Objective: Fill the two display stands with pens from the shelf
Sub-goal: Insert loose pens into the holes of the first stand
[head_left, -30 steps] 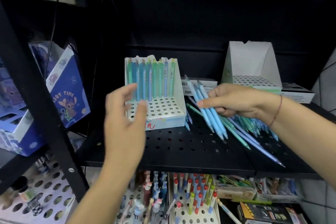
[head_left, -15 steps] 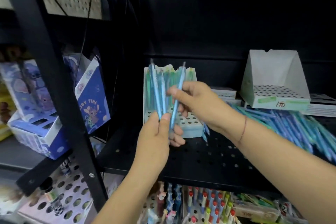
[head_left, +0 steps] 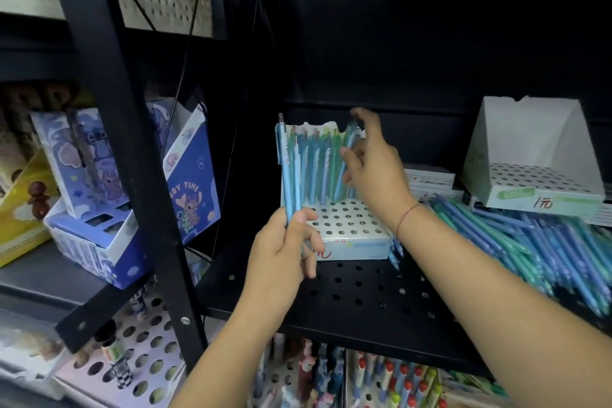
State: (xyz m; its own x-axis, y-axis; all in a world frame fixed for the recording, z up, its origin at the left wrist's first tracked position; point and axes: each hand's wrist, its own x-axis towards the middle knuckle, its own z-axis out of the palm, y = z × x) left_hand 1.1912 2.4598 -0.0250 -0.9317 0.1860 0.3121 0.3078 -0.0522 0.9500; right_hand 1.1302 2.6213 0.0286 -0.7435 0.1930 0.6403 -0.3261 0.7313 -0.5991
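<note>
Head view: the left hand (head_left: 284,250) gripped spare pens (head_left: 288,175) upright before the stand (head_left: 351,228). The right hand (head_left: 376,172) met a tilted pen (head_left: 346,151) in its back row; blur hid whether fingers held it. Filling that row seemed underway; next, seat it in a hole. Rightward, the second stand (head_left: 536,142) looked empty, the pile (head_left: 546,242) cut off.

Both forearms are bare along their whole visible length, from below the front edge of the black perforated shelf (head_left: 364,291) up to the wrists. The left hand (head_left: 281,248), over the shelf's left end, is bare too. The right hand (head_left: 374,169), further back over the shelf, has a thin red thread bracelet (head_left: 406,214) round its wrist, a single strand. The fingernails are too blurred to tell.
</note>
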